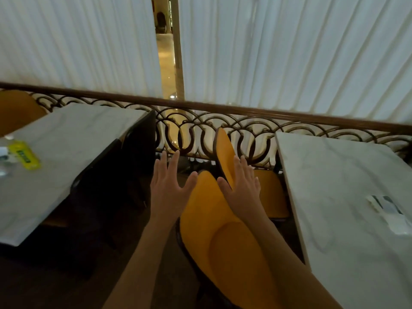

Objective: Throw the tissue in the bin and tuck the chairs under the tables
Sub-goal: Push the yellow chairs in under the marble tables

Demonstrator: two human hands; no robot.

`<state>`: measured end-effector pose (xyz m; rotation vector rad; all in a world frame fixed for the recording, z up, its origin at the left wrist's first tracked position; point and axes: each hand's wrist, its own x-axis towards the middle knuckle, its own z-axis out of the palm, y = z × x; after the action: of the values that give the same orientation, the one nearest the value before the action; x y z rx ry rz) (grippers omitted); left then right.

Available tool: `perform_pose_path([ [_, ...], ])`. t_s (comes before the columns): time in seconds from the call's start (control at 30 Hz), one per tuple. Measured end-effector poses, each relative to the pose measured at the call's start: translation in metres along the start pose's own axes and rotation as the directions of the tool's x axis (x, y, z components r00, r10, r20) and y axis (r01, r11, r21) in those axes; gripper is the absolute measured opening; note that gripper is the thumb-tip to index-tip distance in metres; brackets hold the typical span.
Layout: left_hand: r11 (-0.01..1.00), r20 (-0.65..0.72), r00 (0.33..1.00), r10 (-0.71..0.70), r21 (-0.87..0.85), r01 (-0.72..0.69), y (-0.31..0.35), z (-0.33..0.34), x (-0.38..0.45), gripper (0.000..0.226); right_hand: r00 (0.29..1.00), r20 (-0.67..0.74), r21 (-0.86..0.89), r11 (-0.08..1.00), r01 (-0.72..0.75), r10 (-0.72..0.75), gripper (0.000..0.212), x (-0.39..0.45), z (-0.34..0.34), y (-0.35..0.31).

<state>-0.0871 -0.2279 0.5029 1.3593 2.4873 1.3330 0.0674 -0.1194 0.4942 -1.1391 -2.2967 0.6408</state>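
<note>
Two yellow padded chairs stand in the gap between two marble-topped tables. The near chair (223, 237) has its backrest under my forearms. The far chair (225, 157) shows its backrest edge-on, with its seat (269, 192) partly under the right table (347, 197). My left hand (169, 184) hovers open, fingers spread, just left of the near chair's top edge. My right hand (240, 188) is open too, its palm lying against the far chair's backrest. A folded white tissue (388, 210) lies on the right table.
The left table (66, 152) holds a yellow packet (24, 155) and small items at its left edge. Another yellow chair (17, 110) stands behind it. A scrolled metal railing (200, 130) with a wooden top rail runs across, with white curtains behind. The floor is dark.
</note>
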Motion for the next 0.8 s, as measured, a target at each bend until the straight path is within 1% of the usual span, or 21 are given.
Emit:
perform_pose_path([
  [0.1,1.0,0.008,1.0,-0.009,0.013,0.009,-0.025,0.004,0.04,0.08,1.0,0.0,0.021,1.0,0.014,-0.014,0.076,0.041,0.027,-0.004],
  [0.33,0.997,0.041,0.999,-0.022,0.074,0.019,-0.072,0.009,0.137,0.079,1.0,0.023,0.052,0.998,-0.016,0.015,0.075,0.138,0.08,-0.022],
  [0.6,0.998,0.058,0.998,-0.036,0.062,0.033,-0.114,0.015,0.218,0.077,0.999,0.01,0.043,0.998,-0.042,0.042,0.074,0.212,0.119,-0.038],
  [0.8,0.999,0.094,0.995,-0.011,0.045,0.006,-0.165,0.012,0.286,0.076,0.996,-0.007,0.039,0.995,-0.092,0.093,0.076,0.273,0.167,-0.063],
])
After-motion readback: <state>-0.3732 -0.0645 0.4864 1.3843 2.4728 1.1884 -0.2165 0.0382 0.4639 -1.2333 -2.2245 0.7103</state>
